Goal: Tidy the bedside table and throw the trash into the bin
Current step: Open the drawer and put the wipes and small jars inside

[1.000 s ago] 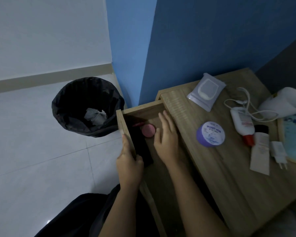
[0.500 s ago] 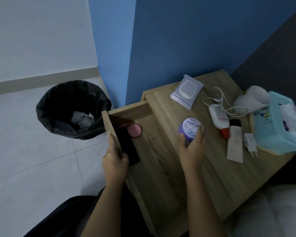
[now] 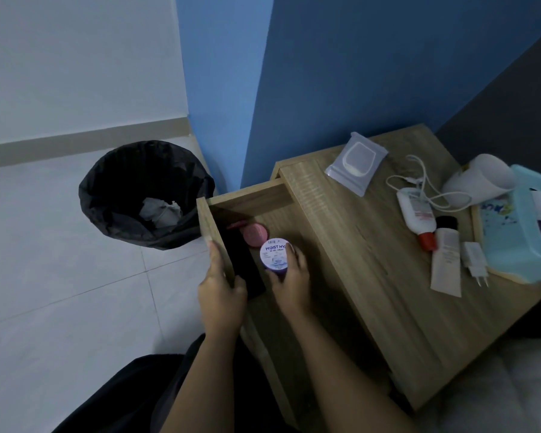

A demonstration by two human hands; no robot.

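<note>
the left hand gripped the front panel of the open drawer, thumb inside and fingers lying along the outer face. the right hand reached down into the drawer and held a cream jar, fingers curled round its purple side, its white printed lid facing up. the jar sat in the left part of the drawer, just near of a round pink tin and just right of a flat dark thing lying along the front panel; what that thing was could not be told.

on the floor to the left of the drawer stood a bin lined with a black bag, with crumpled pale paper inside it.

on the bedside table, at the far edge, lay a grey pack of wipes. to its right a white cable looped over a white bottle with a red cap. a pale tube with a black cap lay just near of the bottle, and a white charger plug lay beside the tube on its right. a white cup lay on its side at the far right, touching a turquoise tissue box.
</note>
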